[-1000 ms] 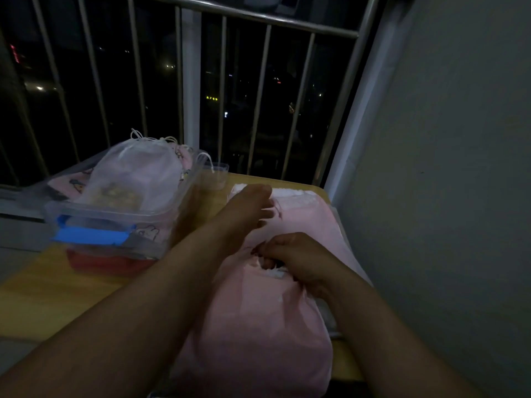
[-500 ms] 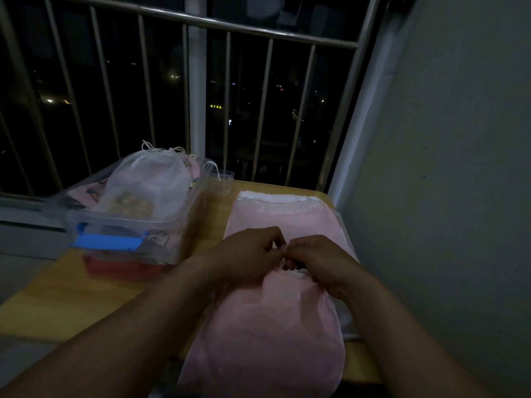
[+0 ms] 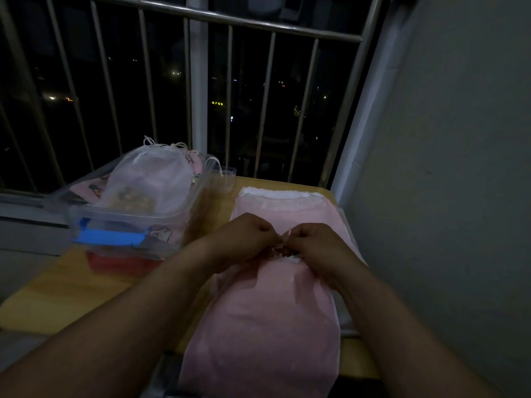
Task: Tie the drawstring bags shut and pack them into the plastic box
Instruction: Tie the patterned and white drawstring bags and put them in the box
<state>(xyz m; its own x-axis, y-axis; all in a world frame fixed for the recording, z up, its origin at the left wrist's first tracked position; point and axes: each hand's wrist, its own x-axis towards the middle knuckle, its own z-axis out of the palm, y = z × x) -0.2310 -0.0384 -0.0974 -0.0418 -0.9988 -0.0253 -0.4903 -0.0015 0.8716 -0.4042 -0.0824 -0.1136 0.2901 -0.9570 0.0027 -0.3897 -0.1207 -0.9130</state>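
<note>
Pink and full, the drawstring bag (image 3: 267,320) lies on the counter (image 3: 57,291) w/ its long axis running away from the person, neck pointing toward the railing (image 3: 273,28). At that neck the left hand (image 3: 244,239) & right hand (image 3: 319,248) meet, fingers curled, both pinching the cord (image 3: 283,241) btwn them; prob. a loop, but the light is too dim to be sure. Just left sits the plastic box (image 3: 138,222).

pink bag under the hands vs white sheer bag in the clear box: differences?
Pink fabric drawstring bag lies on the wooden table; white sheer drawstring bag sits in the clear plastic box. Pink is opaque; white shows its contents. Left hand and right hand pinch pink's cord; white is untouched. Both are drawstring bags.
</note>
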